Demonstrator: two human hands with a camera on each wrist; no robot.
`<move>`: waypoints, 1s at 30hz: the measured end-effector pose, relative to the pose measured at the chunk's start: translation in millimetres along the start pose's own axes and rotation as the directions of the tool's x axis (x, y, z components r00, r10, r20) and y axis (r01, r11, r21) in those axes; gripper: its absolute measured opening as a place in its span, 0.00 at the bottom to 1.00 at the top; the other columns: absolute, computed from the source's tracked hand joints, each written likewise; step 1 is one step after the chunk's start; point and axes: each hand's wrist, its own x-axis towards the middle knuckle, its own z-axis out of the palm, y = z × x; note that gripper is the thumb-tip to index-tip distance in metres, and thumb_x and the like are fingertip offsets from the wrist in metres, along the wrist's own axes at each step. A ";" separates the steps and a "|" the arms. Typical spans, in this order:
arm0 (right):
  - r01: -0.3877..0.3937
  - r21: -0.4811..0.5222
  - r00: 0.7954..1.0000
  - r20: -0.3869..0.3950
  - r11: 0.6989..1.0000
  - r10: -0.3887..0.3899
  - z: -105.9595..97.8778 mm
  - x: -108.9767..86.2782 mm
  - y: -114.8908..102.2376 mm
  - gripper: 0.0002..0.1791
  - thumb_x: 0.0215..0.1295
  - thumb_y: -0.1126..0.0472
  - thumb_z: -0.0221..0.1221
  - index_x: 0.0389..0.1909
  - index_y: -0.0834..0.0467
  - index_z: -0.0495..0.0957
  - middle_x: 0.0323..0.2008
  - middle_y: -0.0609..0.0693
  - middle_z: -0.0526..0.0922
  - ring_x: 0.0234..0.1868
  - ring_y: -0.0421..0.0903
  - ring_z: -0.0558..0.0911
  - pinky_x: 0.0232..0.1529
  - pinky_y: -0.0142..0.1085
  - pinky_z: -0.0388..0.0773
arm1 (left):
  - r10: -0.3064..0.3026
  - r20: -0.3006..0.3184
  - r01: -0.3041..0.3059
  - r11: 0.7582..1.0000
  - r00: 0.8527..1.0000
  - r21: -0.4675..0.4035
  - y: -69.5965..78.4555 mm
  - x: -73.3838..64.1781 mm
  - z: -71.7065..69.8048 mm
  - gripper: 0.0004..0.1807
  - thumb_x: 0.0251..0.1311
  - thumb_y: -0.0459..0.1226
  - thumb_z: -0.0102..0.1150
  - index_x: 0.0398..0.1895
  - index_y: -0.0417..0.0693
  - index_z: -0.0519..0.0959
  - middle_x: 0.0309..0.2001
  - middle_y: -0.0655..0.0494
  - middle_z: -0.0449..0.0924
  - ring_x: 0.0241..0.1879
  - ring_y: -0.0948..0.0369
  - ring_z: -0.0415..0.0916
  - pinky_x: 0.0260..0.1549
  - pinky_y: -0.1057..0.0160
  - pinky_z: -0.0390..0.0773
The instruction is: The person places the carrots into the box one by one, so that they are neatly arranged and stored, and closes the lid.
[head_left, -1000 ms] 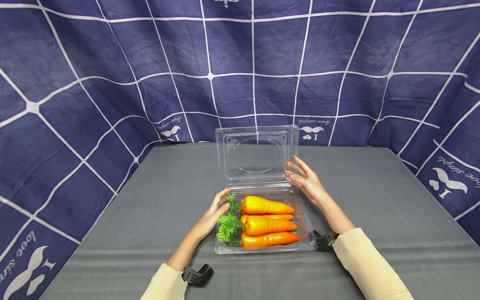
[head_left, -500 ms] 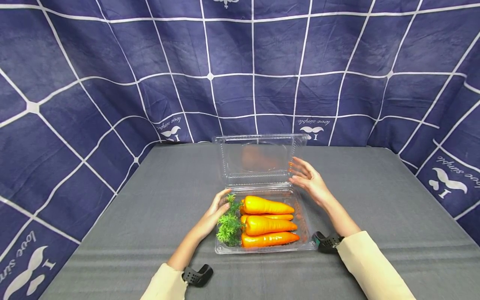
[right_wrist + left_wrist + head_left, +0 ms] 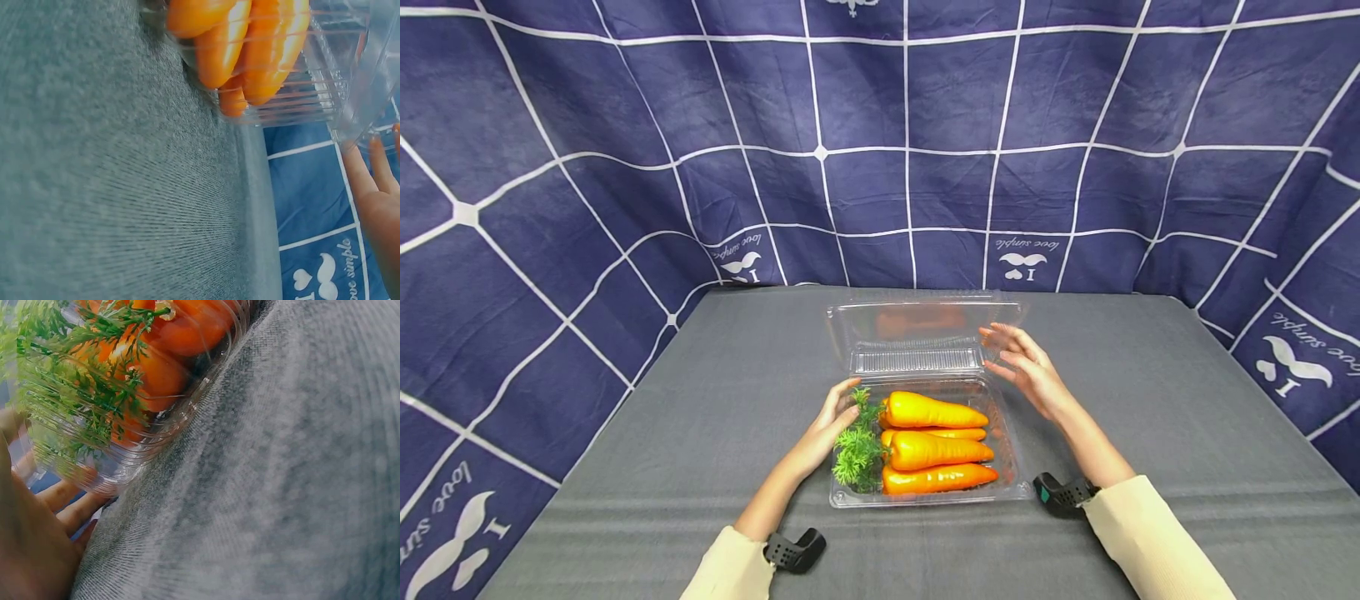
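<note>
A clear plastic clamshell container [image 3: 917,502] sits on the grey cloth, its hinged lid [image 3: 917,359] raised at the back and tilted toward me. Inside lie several orange carrots [image 3: 940,451], green tops [image 3: 858,454] to the left. My left hand [image 3: 820,433] holds the container's left side; the thumb reaches over the rim by the greens, while in the left wrist view the fingers [image 3: 81,511] lie along the outside wall. At the lid's right edge is my right hand [image 3: 1036,383], its extended fingers [image 3: 357,169] against the clear plastic in the right wrist view.
A grey cloth [image 3: 737,367] covers the table. Behind it and along both sides hangs a navy curtain [image 3: 865,108] with white grid lines. Each wrist wears a black strap, the left strap [image 3: 796,551] lying beside the container's front left corner.
The lid has tilted forward from nearly upright, its top edge now lower. My right hand has come slightly down and toward me with it. The left hand and container have stayed put.
</note>
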 end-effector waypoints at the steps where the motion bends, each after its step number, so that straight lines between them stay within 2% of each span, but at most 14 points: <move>1: 0.001 0.009 1.000 0.003 1.000 -0.001 0.7 -0.8 -0.9 0.21 0.69 0.69 0.37 0.63 0.62 0.57 0.57 0.42 0.71 0.61 0.38 0.68 0.55 0.33 0.72 | -0.001 -0.005 0.001 1.000 1.000 -0.001 -0.1 0.1 0.1 0.26 0.68 0.40 0.39 0.68 0.51 0.49 0.68 0.43 0.49 0.66 0.45 0.51 0.61 0.43 0.57; 3: -0.002 0.021 1.000 0.000 1.000 0.002 2.4 -2.4 -2.6 0.21 0.70 0.68 0.33 0.62 0.61 0.57 0.57 0.42 0.71 0.61 0.38 0.68 0.56 0.33 0.71 | 0.004 -0.018 -0.004 1.000 1.000 -0.006 0.0 0.3 0.3 0.26 0.68 0.39 0.40 0.67 0.50 0.51 0.68 0.42 0.51 0.66 0.45 0.52 0.61 0.43 0.57; 7: -0.020 0.055 1.000 -0.022 0.998 0.021 5.5 -4.9 -5.3 0.21 0.73 0.64 0.29 0.58 0.53 0.64 0.56 0.40 0.73 0.60 0.36 0.69 0.56 0.33 0.70 | 0.025 -0.061 -0.027 0.999 0.998 -0.022 -0.1 0.6 0.5 0.26 0.66 0.37 0.43 0.66 0.47 0.54 0.66 0.42 0.56 0.65 0.45 0.55 0.61 0.44 0.58; 11: -0.009 0.100 0.999 -0.040 0.995 0.013 7.7 -8.0 -6.0 0.22 0.74 0.62 0.28 0.51 0.49 0.71 0.52 0.39 0.76 0.58 0.35 0.71 0.54 0.32 0.71 | 0.035 -0.106 -0.040 0.998 0.994 -0.049 0.8 1.8 -0.2 0.24 0.65 0.36 0.44 0.64 0.42 0.58 0.63 0.40 0.61 0.63 0.47 0.58 0.61 0.50 0.60; 17: -0.002 0.135 0.997 -0.074 0.991 0.012 13.2 -11.7 -9.5 0.17 0.72 0.64 0.34 0.45 0.46 0.70 0.46 0.37 0.75 0.51 0.32 0.73 0.53 0.31 0.72 | -0.056 -0.175 0.027 0.986 0.983 -0.162 10.2 -1.0 -2.3 0.22 0.65 0.38 0.45 0.61 0.42 0.63 0.61 0.43 0.66 0.60 0.55 0.63 0.54 0.62 0.67; 24: -0.013 -0.013 1.000 -0.021 1.000 0.013 17.2 -16.5 -17.1 0.11 0.69 0.63 0.41 0.45 0.48 0.69 0.52 0.39 0.76 0.56 0.35 0.71 0.52 0.35 0.65 | -0.155 -0.236 0.076 0.947 0.959 -0.314 24.8 -6.9 -2.6 0.18 0.65 0.36 0.40 0.55 0.38 0.61 0.59 0.39 0.64 0.48 0.65 0.70 0.52 0.55 0.70; 27: 0.003 -0.035 1.000 0.000 0.999 -0.003 18.0 -19.9 -18.5 0.12 0.67 0.65 0.41 0.45 0.50 0.69 0.52 0.39 0.76 0.56 0.36 0.72 0.53 0.33 0.67 | -0.196 -0.245 0.100 0.929 0.949 -0.355 30.3 -10.1 -1.9 0.18 0.66 0.36 0.35 0.57 0.38 0.57 0.61 0.36 0.61 0.50 0.63 0.70 0.53 0.52 0.70; 30: 0.032 -0.043 0.999 0.011 0.999 -0.031 18.1 -23.6 -17.9 0.14 0.66 0.68 0.39 0.45 0.51 0.69 0.53 0.40 0.75 0.56 0.36 0.73 0.54 0.28 0.65 | -0.219 -0.227 0.123 0.920 0.949 -0.373 35.5 -14.2 -2.2 0.22 0.67 0.38 0.34 0.62 0.38 0.55 0.66 0.38 0.53 0.61 0.53 0.61 0.56 0.46 0.66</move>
